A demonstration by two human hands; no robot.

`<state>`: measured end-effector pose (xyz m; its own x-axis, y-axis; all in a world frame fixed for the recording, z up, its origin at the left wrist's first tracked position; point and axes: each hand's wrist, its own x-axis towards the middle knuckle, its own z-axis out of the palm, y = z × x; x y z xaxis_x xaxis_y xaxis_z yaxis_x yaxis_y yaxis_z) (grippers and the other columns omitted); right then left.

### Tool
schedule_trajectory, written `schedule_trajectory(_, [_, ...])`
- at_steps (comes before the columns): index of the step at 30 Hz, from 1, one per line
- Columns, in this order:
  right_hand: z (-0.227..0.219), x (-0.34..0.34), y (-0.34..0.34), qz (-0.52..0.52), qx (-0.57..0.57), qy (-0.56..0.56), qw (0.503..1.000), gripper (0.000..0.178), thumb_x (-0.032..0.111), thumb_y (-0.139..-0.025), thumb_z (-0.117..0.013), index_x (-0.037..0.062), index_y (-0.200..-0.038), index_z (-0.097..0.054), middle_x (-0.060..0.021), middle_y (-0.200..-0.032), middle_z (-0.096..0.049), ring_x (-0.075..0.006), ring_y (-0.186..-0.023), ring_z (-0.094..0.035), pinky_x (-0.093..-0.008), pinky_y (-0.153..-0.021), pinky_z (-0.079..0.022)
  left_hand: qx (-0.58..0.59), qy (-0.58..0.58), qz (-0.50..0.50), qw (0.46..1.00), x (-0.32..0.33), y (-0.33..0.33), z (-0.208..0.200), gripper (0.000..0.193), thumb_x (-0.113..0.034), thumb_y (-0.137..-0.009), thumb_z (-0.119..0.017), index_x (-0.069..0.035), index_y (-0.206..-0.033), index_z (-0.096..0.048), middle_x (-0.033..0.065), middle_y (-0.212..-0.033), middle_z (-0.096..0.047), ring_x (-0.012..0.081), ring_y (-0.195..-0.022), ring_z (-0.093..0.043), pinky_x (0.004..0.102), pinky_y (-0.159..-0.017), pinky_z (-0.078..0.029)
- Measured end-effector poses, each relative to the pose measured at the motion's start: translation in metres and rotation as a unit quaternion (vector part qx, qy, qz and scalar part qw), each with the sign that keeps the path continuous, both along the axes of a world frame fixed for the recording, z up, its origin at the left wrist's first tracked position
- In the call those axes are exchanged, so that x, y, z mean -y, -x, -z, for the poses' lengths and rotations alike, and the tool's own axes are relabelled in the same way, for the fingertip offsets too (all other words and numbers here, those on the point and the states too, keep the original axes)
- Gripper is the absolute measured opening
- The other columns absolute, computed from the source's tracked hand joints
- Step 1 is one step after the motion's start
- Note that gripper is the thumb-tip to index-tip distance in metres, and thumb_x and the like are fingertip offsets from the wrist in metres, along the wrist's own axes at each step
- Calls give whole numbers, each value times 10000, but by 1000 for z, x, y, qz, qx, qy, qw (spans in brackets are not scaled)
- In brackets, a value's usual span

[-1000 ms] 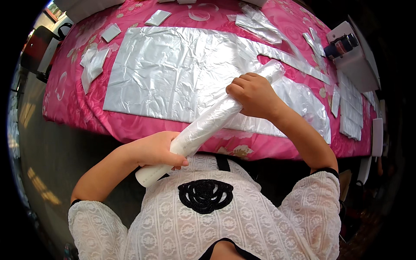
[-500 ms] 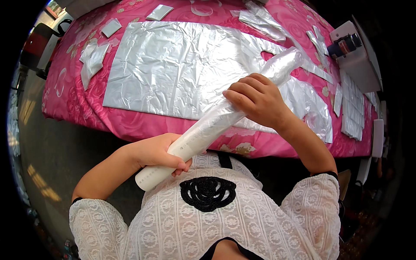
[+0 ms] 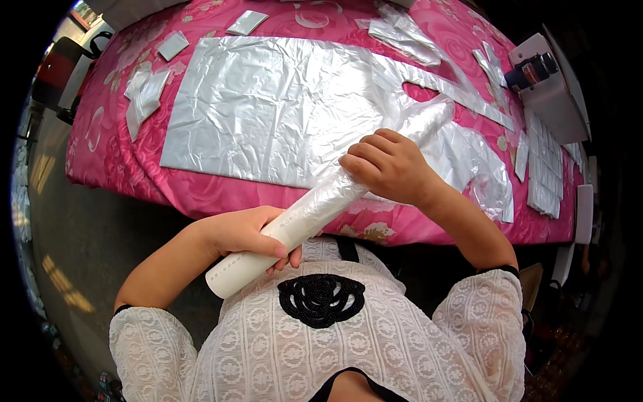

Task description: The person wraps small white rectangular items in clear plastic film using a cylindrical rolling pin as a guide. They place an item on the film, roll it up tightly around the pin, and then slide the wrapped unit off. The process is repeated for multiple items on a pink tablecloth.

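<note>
A white tube (image 3: pixel 242 273) slants from near my waist up over the table's front edge, with clear plastic film (image 3: pixel 429 115) around its upper part. My left hand (image 3: pixel 258 236) wraps round the lower end, thumb on top. Higher up, my right hand (image 3: pixel 385 164) is closed over the film-covered part. Beyond the tube lies a large silvery-white plastic bag (image 3: pixel 261 100), spread flat and creased, with a cut-out and handle strips on its right side. Where the film's far end meets the bag, I cannot tell whether they touch.
Pink floral cloth (image 3: pixel 100 151) covers the table. Small folded plastic pieces (image 3: pixel 173 45) lie at the far left, and crumpled bags (image 3: pixel 402 40) at the back. On the right are a stack of folded bags (image 3: pixel 544 161) and a dark cylinder (image 3: pixel 532 72) by a white box (image 3: pixel 559 100).
My right hand has slid slightly down and left along the tube. The film's upper end has dropped lower, and the tube's lower end has shifted a little down and left.
</note>
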<state>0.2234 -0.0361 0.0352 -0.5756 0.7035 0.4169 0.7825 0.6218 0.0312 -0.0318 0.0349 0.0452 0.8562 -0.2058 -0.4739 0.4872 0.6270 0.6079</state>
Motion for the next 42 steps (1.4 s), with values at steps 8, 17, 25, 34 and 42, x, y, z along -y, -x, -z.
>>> schedule_trajectory(8, [-25,-15,-7,47,-5,-159,986,183,126,-653,-623,126,-791,-502,25,-751,-532,-122,-693,-542,-254,-649,-436,72,93,6,993,-3,11,10,813,-301,-639,-750,64,-1251,-359,78,-790,-588,121,-640,-583,256,-559,-483])
schedule_trajectory(17, [-16,-8,-9,56,16,-120,991,195,105,-649,-623,117,-819,-529,2,-774,-560,-147,-703,-573,-281,-656,-456,19,26,-72,997,0,4,0,838,-360,-629,-728,73,-1247,-363,142,-923,-601,127,-662,-589,270,-597,-512])
schedule_trajectory(25, [-19,-15,-11,32,-5,-226,974,225,131,-686,-622,132,-877,-503,28,-810,-522,-106,-720,-541,-243,-676,-443,77,221,-68,970,-2,15,24,873,-323,-607,-716,158,-1220,-323,221,-893,-583,197,-626,-593,283,-563,-500])
schedule_trajectory(34, [-3,-11,-12,11,42,-112,993,197,142,-667,-615,131,-808,-478,26,-774,-497,-106,-731,-526,-232,-652,-424,-35,-30,-51,998,-3,-13,20,873,-665,-717,-520,-9,-1273,-364,128,-1097,-531,206,-892,-588,296,-694,-509])
schedule_trajectory(42, [14,-3,-9,16,36,-32,999,224,139,-685,-605,115,-882,-500,7,-830,-526,-135,-791,-552,-273,-703,-446,-63,-136,-81,985,10,-29,30,518,-518,-876,-435,-26,-1015,-517,59,-800,-576,132,-683,-577,267,-629,-475])
